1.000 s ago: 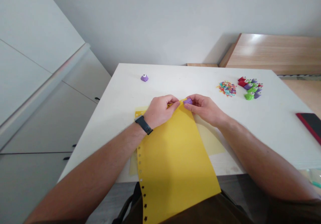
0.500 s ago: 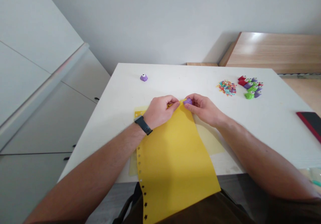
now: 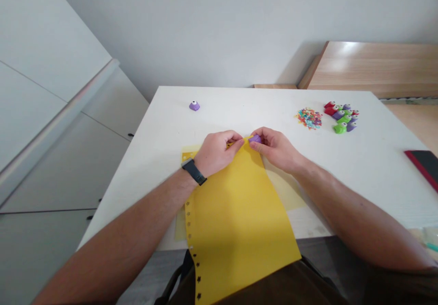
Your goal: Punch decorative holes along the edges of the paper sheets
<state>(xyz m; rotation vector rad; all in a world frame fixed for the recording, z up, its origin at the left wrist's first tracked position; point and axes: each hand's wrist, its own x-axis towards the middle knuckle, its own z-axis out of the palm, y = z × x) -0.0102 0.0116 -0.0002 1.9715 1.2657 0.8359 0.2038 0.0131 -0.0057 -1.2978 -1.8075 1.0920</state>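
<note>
A large yellow sheet [image 3: 239,214] lies over the near table edge and hangs down toward my lap, with a row of star-shaped holes along its left side. My left hand [image 3: 221,151] pinches the sheet's far edge between thumb and fingers. Just to the right, my right hand [image 3: 276,146] grips a small purple piece [image 3: 255,139] at the sheet's far right corner. The fingers partly hide the purple piece and the edge. Pale yellow sheet material [image 3: 285,191] lies flat under the yellow sheet.
On the white table [image 3: 143,173], a purple one-eyed piece [image 3: 194,105] stands at the back left. A pile of small colourful bits [image 3: 309,118] and several red, green and purple eyed pieces [image 3: 341,128] lie at the back right. A black-and-red object [image 3: 424,166] rests at the right edge.
</note>
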